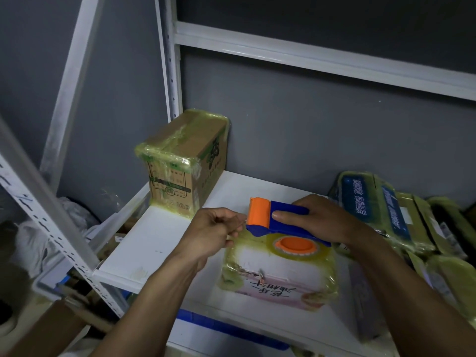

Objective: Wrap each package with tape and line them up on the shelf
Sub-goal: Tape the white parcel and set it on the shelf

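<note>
A white and pink package [278,276] wrapped in yellowish tape lies on the white shelf [154,238] in front of me. My right hand [324,217] grips a blue and orange tape dispenser [273,222] just above the package, its tape roll [296,247] resting on the package's top. My left hand [216,228] is at the dispenser's orange front end, fingers pinched together on what looks like the tape's end. A taped cardboard box [183,161] stands upright at the shelf's back left corner.
Several more taped packages [381,210] are piled at the shelf's right side. A white perforated upright [51,217] crosses the near left. A blue bin edge [221,328] shows below the shelf, with bags and clutter on the lower left.
</note>
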`<action>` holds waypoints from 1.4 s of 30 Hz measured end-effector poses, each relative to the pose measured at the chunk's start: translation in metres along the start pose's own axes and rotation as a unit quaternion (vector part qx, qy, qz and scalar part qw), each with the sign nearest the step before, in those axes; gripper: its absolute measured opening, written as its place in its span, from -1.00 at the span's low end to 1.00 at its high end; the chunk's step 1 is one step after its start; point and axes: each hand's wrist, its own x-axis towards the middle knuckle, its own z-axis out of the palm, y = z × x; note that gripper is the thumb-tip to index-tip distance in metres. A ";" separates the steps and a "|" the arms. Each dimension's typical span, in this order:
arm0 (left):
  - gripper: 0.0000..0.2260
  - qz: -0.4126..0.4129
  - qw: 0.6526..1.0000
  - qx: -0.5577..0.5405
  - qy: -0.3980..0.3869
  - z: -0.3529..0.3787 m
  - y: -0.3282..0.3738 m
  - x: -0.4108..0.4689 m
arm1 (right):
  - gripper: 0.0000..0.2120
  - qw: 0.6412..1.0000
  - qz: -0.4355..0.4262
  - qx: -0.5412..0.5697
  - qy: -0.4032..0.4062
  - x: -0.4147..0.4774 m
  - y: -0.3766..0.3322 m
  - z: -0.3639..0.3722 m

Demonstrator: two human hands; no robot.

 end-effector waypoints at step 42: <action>-0.70 -0.095 0.984 -0.032 0.150 -0.038 -0.101 0.026 | -0.19 0.930 0.121 -0.346 -0.020 0.050 -0.031 0.032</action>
